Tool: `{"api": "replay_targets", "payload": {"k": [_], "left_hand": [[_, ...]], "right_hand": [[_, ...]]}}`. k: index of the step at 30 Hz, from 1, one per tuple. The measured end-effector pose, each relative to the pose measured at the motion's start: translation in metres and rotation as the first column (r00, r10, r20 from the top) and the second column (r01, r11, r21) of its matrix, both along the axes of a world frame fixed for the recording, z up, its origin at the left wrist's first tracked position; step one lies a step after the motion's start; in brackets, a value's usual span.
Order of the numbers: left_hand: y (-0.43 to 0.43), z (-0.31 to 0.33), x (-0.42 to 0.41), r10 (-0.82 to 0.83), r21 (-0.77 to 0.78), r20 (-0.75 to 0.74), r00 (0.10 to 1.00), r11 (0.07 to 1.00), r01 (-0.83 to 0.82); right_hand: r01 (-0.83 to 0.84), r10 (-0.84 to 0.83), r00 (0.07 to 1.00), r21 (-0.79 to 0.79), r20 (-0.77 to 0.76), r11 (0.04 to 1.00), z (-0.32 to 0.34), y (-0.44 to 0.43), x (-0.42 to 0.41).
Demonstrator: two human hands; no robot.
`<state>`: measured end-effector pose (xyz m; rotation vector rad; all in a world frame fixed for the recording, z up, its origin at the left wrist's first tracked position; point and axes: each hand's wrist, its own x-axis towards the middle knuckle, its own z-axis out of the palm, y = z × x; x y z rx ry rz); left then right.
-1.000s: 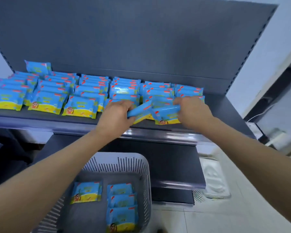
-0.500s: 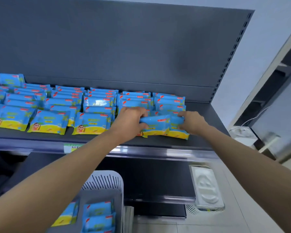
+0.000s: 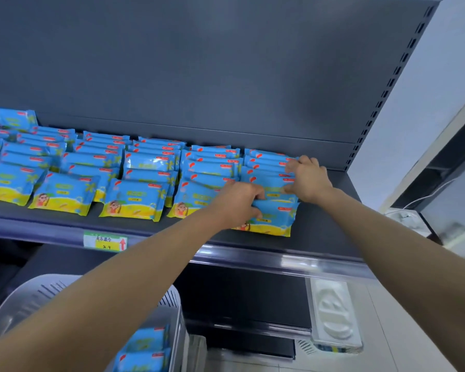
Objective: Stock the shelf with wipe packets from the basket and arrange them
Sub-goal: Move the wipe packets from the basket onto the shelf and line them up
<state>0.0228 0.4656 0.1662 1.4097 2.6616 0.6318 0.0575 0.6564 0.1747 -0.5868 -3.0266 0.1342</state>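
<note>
Right now the step in hand looks like squaring up the rightmost column of wipe packets (image 3: 266, 167) on the shelf (image 3: 320, 237). The left hand (image 3: 236, 202) grips the left edge of the front packet (image 3: 275, 218), its fingers (image 3: 255, 196) curled round it. The right hand (image 3: 308, 181) reaches a little further back, its fingers (image 3: 290, 189) bent and pinching the right-hand edges of the packets behind.

To do this well, I'd say squeeze evenly from both sides so the soft packs don't fan out. Lean the front packet back on the one behind it, overlapped like the neighbouring columns (image 3: 134, 183). Bring its yellow lower edge level with theirs; at present it sits nearer the shelf lip than the others. The wrappers look glossy, so a hard shove could send the whole column sliding.

The shelf is dark grey, with a shiny front rail carrying a green and yellow price label (image 3: 105, 240). A dark back panel (image 3: 226, 63) rises behind, with a slotted upright at its right edge. One packet (image 3: 15, 118) stands against the panel at the far left. Below on the left sits the pale basket (image 3: 38, 299), with several packets (image 3: 145, 345) in it yet to be shelved. A white moulded tray (image 3: 332, 315) lies by the tiled floor on the right, beside a pale wall (image 3: 427, 89).
</note>
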Motion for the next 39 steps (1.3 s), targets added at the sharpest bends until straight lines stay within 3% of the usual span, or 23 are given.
{"api": "replay_targets", "payload": {"k": [6,13,18,27,32,39], "left_hand": [[0.031,-0.013,-0.016,0.044,-0.128,-0.162,0.986,0.99,-0.065],[0.029,-0.016,-0.016,0.048,-0.108,-0.266,0.963,0.991,-0.079],[-0.017,0.013,-0.016,0.12,0.109,-0.331,0.936,0.99,-0.089],[-0.16,0.07,-0.001,0.259,0.379,-0.588,0.766,0.925,-0.022],[-0.236,0.056,0.009,0.266,0.393,-0.618,0.74,0.92,-0.003],[-0.322,-0.027,0.024,0.255,0.232,-0.457,0.852,0.959,-0.163]], "right_hand": [[0.031,-0.054,0.97,-0.1,-0.237,0.995,0.001,0.007,0.013],[0.011,-0.02,0.935,-0.026,-0.354,1.0,0.019,-0.015,0.03],[-0.057,0.111,0.899,0.138,-0.425,0.989,0.03,-0.061,0.032],[-0.24,0.377,0.72,0.301,-0.583,0.923,0.052,-0.182,0.015],[-0.347,0.457,0.68,0.297,-0.574,0.889,0.039,-0.245,0.014],[-0.488,0.55,0.746,0.254,-0.376,0.835,-0.044,-0.322,0.025]]}}
